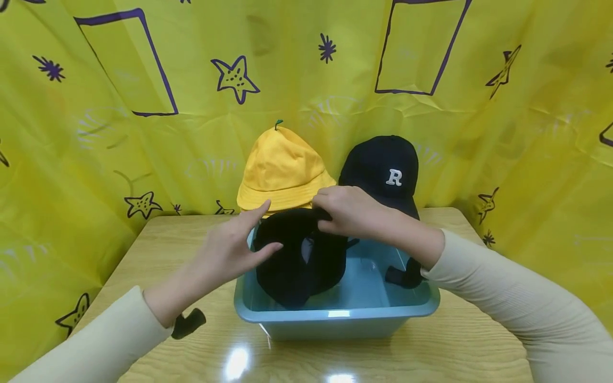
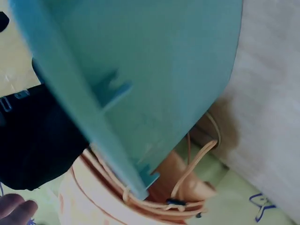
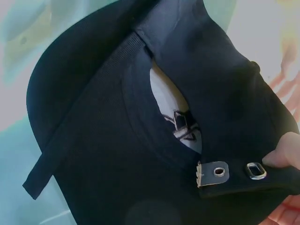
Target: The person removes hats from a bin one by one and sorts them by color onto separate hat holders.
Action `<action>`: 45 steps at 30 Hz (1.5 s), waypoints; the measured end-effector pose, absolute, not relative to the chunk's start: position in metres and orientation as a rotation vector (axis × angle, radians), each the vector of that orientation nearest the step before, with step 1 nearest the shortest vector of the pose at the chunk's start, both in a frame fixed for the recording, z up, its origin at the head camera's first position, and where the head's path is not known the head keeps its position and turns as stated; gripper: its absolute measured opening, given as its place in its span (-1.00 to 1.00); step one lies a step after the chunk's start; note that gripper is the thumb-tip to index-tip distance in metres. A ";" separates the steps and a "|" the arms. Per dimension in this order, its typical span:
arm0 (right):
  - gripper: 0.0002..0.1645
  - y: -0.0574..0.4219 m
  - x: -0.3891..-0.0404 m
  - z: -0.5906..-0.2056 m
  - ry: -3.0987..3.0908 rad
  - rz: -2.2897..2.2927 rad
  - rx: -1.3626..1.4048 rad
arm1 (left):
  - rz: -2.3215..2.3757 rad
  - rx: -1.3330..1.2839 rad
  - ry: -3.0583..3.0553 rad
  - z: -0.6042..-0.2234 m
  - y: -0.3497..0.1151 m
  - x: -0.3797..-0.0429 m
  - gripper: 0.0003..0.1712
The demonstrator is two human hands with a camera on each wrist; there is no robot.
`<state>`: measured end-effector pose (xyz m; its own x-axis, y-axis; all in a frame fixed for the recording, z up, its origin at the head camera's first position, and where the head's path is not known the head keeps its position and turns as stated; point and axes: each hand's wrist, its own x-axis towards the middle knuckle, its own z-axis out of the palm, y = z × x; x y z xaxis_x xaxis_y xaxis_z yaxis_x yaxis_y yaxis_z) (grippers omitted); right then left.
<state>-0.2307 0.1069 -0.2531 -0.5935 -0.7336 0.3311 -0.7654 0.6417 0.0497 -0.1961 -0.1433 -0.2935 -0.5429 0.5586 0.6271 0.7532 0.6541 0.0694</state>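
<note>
A black cap (image 1: pixel 297 266) is at the left part of a blue-green plastic basin (image 1: pixel 335 315). My right hand (image 1: pixel 351 210) pinches its edge near the back opening. In the right wrist view the thumb lies on the cap (image 3: pixel 225 108) beside a metal strap buckle (image 3: pixel 256 170), and a loose strap end (image 3: pixel 40 176) hangs out. My left hand (image 1: pixel 234 242) is at the cap's left side, thumb and fingers spread apart, holding nothing. Only its fingertips (image 2: pixel 18 210) show in the left wrist view, below the black cap (image 2: pixel 35 140).
Behind the basin sit a yellow bucket hat (image 1: pixel 282 165) with a green sprout and a navy cap (image 1: pixel 378 165) bearing a white R. In the left wrist view, the hat's cord (image 2: pixel 192 164) hangs beside the basin wall. A wooden table (image 1: pixel 191 276) supports everything; a yellow patterned curtain (image 1: pixel 297 32) stands behind.
</note>
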 end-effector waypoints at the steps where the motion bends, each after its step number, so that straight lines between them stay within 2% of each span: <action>1: -0.83 0.108 -0.229 -0.252 -2.514 0.145 1.194 | -0.434 -1.014 -2.274 -0.290 -0.141 -0.200 -0.13; 6: -0.83 0.114 -0.225 -0.251 -2.344 0.167 1.198 | -0.349 -1.022 -2.266 -0.276 -0.125 -0.214 -0.27; 12: -0.81 0.118 -0.222 -0.251 -2.220 0.147 1.218 | -0.271 -1.077 -2.188 -0.264 -0.111 -0.222 -0.78; 14: -0.81 0.120 -0.221 -0.251 -2.214 0.151 1.217 | -0.287 -1.107 -2.163 -0.262 -0.109 -0.223 -0.87; 18: -0.78 0.126 -0.220 -0.255 -2.202 0.190 1.224 | -0.340 -1.216 -2.048 -0.264 -0.107 -0.227 -0.85; 25: -0.45 0.145 -0.217 -0.265 -2.083 0.325 1.296 | -0.413 -1.340 -1.854 -0.267 -0.111 -0.228 -0.71; 29: -0.38 0.165 -0.221 -0.267 -2.024 0.458 1.359 | -0.483 -1.345 -1.785 -0.261 -0.117 -0.228 -0.68; 32: -0.46 0.184 -0.228 -0.267 -1.981 0.577 1.421 | -0.539 -1.350 -1.726 -0.253 -0.121 -0.229 -0.69; 36: -0.84 0.202 -0.238 -0.270 -1.918 0.720 1.469 | -0.597 -1.369 -1.645 -0.245 -0.124 -0.232 -0.80; 39: -0.67 0.205 -0.243 -0.272 -1.850 0.837 1.464 | -0.650 -1.376 -1.611 -0.242 -0.123 -0.233 -0.84; 45: -0.64 0.204 -0.237 -0.271 -1.636 0.954 1.336 | -0.740 -1.261 -1.692 -0.242 -0.117 -0.236 -0.74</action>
<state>-0.2369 0.2042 -0.2711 -0.1211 -0.3813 0.9165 -0.9854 0.1575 -0.0647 -0.2357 -0.1172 -0.2421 -0.1034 0.4297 0.8971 0.9504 0.3088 -0.0384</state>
